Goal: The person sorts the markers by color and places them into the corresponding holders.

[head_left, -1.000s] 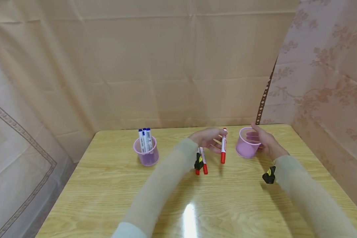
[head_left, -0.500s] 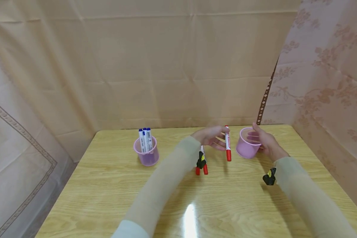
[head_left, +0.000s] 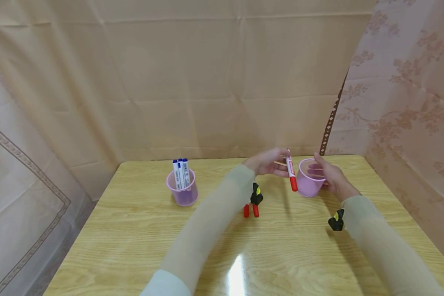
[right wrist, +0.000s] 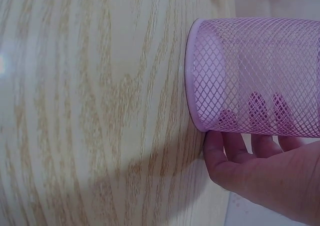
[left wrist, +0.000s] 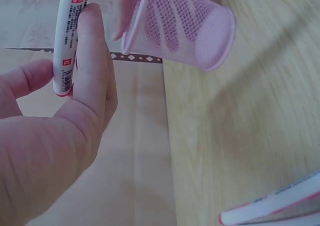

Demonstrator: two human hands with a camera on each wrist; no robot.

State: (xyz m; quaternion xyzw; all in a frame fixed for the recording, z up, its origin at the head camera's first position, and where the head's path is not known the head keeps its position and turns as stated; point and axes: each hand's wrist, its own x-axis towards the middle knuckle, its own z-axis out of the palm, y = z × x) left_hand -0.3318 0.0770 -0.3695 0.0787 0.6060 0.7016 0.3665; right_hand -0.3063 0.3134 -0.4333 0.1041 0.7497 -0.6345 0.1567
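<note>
Left hand (head_left: 268, 162): you pinch the red marker (head_left: 290, 170) between thumb and fingers.
Red marker: raised above the table (head_left: 133, 246) at the left hand's 3 o'clock, tilted, cap toward 5 o'clock.
Right hand (head_left: 333, 176): you hold the pink cup (head_left: 308, 188), fingers round its mesh wall.
Pink cup: rim up, at the left hand's 4 o'clock; the red marker is outside, just beside it.
Red-capped markers (head_left: 256, 210): two, lying at 7 o'clock, partly hidden by your left sleeve (head_left: 200, 226).
Second cup (head_left: 186, 199): well apart at 8 o'clock, holding blue-capped markers (head_left: 183, 174).
Far edge (head_left: 222, 159): near both hands at 12 o'clock, beige curtain (head_left: 170, 82) behind.
Room: table surface stretches toward 6 o'clock, and between the second cup and the red-capped markers.
</note>
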